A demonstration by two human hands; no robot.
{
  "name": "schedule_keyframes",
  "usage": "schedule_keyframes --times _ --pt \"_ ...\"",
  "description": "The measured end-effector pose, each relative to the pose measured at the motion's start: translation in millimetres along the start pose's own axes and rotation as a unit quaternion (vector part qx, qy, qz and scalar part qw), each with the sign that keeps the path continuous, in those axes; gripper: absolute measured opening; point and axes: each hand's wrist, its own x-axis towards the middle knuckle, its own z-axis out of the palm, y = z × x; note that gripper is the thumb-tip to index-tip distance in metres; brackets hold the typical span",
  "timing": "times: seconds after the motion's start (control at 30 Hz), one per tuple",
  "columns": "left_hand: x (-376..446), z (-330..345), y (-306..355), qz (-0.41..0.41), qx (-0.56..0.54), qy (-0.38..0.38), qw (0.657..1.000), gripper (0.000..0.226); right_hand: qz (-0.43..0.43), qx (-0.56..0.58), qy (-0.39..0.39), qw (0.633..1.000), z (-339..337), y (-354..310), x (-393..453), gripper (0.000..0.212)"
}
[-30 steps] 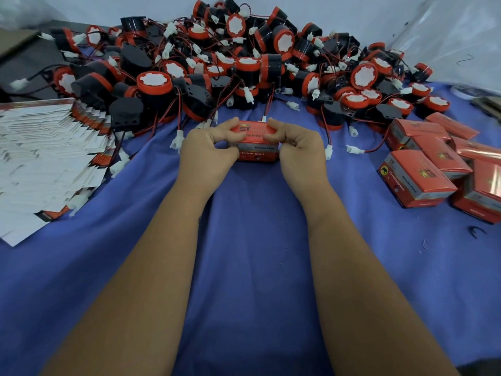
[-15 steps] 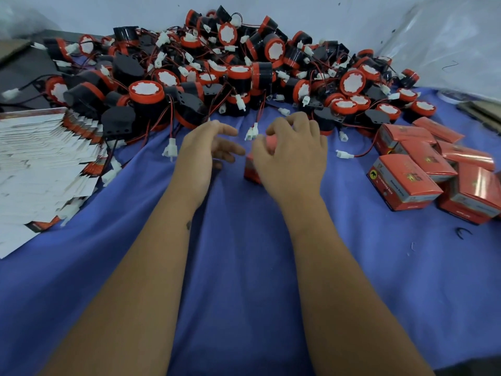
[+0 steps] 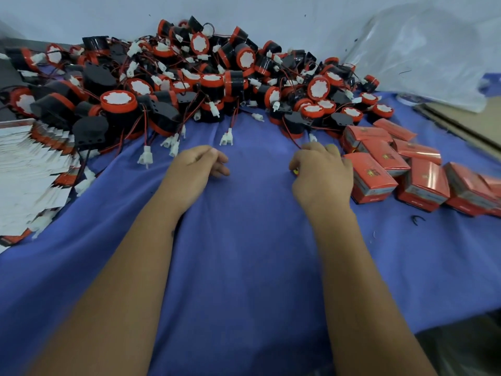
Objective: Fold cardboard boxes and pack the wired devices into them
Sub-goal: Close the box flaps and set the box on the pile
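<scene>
Your right hand (image 3: 322,172) rests against the nearest red box (image 3: 371,177), though you cannot tell whether its fingers grip it. Your left hand (image 3: 192,169) hangs loosely curled, empty, near the heaped devices (image 3: 189,85).

A deep blue cloth (image 3: 244,240) is covering the table. The piled devices (image 3: 189,85) are showing black bodies, red rims and white faces — their wires red and black, plugs white. The folded boxes (image 3: 401,169) are gleaming orange-red — the flat cartons (image 3: 27,164) mostly white.
</scene>
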Motion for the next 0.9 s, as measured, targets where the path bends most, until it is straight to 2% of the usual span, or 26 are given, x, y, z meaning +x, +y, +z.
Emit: schedule_keyframes --times 0.13,0.27,0.4,0.5,0.57,0.63,0.7,0.73,0.8,0.83,0.9 --pt "-1.1 0.2 -0.3 0.002 0.01 -0.005 1.0 0.029 0.076 0.003 0.019 0.997 2.7 19.7 4.4 0.026" --pt "-1.0 1.6 -0.1 -0.006 0.023 -0.005 1.0 0.03 0.075 -0.011 0.001 0.997 6.5 5.8 7.0 0.036" --pt "-3.6 3.7 2.0 0.003 0.014 0.031 0.999 0.031 -0.033 0.02 0.031 0.999 12.1 -40.6 7.1 0.032" --pt "-4.0 3.0 2.9 0.012 0.031 0.13 0.991 0.028 -0.136 0.069 -0.007 0.988 16.1 -85.6 13.8 0.032" --pt "-2.6 -1.7 2.2 0.006 0.06 0.203 0.977 0.024 -0.191 0.193 -0.061 0.961 21.2 -113.0 14.3 0.031" --pt "-1.9 -7.9 -0.1 -0.015 0.105 0.257 0.961 0.022 -0.206 0.299 -0.108 0.925 30.5 -132.3 10.8 0.033" --pt "-2.5 -12.8 -0.5 -0.025 0.158 0.294 0.942 0.023 -0.222 0.264 -0.101 0.933 41.6 -140.4 8.3 0.031" --pt "-3.4 -15.3 0.3 -0.008 0.191 0.312 0.931 0.022 -0.23 0.237 -0.084 0.94 47.3 -141.0 8.9 0.026" --pt "-5.9 -21.0 3.3 0.047 0.276 0.357 0.891 0.019 -0.235 0.261 -0.072 0.934 51.5 -139.4 8.5 0.017" --pt "-7.5 -25.6 4.6 0.059 0.314 0.38 0.868 0.018 -0.233 0.284 -0.075 0.927 52.7 -138.3 8.6 0.02" --pt "-10.7 -40.7 7.0 0.015 0.359 0.41 0.838 0.018 -0.223 0.296 -0.08 0.925 52.5 -135.7 8.5 0.036"
